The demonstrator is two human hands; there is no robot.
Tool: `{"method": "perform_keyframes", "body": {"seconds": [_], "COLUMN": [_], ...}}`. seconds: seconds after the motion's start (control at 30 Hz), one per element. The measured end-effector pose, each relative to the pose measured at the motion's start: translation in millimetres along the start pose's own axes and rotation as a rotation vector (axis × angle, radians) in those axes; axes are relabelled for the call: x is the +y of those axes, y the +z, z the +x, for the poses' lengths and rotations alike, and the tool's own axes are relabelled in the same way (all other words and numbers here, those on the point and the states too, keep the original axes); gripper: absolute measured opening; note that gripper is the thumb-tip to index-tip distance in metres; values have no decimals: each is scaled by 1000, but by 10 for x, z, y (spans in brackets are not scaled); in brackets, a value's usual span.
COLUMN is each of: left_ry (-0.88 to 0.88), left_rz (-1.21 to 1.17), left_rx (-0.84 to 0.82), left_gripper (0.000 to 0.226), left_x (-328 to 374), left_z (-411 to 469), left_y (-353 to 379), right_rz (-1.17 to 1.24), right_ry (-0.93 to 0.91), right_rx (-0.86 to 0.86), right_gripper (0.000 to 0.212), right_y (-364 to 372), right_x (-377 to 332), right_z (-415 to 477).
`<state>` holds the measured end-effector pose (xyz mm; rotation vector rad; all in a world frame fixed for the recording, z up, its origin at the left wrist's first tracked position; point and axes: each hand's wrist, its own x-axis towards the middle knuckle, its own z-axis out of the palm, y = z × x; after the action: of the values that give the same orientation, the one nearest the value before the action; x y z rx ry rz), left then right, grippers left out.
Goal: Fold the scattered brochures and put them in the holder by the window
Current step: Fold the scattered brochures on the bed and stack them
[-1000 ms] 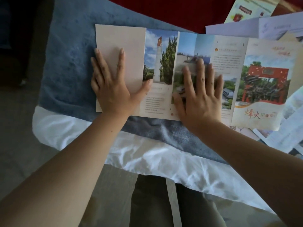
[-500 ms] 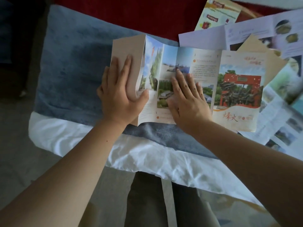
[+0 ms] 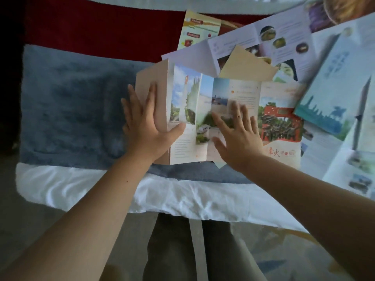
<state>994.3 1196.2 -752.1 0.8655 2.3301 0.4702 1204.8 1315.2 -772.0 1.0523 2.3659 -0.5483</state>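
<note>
Nearest, the left hand (image 3: 146,126) lies flat on the tan end panel of the brochure (image 3: 182,147), fingers straight and slightly spread, thumb across the raised crease just right of them. The right hand (image 3: 239,136), fingers splayed, presses the middle panels down. The long axis runs sideways from the left fingers past the right; the left hand is nearer the fold, which probably closes rightward. Beyond the fingertips, other brochures (image 3: 284,37) lie unfolded on the bed (image 3: 71,110).

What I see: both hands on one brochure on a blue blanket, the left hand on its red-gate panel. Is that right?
Not quite: in the head view the left hand rests on the blank tan end panel of the brochure; the red-gate panel is at the opposite end. The rest holds.
</note>
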Motion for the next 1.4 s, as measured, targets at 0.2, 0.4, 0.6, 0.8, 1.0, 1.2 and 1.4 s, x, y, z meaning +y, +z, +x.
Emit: {"method": "perform_keyframes", "body": {"seconds": [0.2, 0.4, 0.6, 0.8, 1.0, 1.2, 1.4], "left_ry": [-22, -19, 18, -23, 0, 36, 36], "left_rz": [-99, -244, 284, 414, 291, 136, -66], "left_rx": [-95, -119, -48, -69, -3, 33, 43], "left_gripper": [122, 113, 105, 84, 102, 88, 95], "left_x": [-81, -54, -187, -449, -364, -235, -314], "left_z": [-68, -72, -106, -120, -143, -164, -128], "left_y": [180, 195, 310, 476, 563, 509, 246], "right_rz": [54, 255, 207, 36, 73, 221, 218], "right_ry": [-67, -192, -200, -72, -92, -257, -356], "right_rx": [-25, 52, 37, 75, 67, 60, 67], "right_gripper": [66, 66, 73, 75, 73, 65, 81], "right_y": [132, 216, 389, 497, 505, 499, 441], "right_x": [-283, -541, -652, -590, -609, -744, -637], "right_z": [-27, -27, 16, 9, 35, 19, 29]}}
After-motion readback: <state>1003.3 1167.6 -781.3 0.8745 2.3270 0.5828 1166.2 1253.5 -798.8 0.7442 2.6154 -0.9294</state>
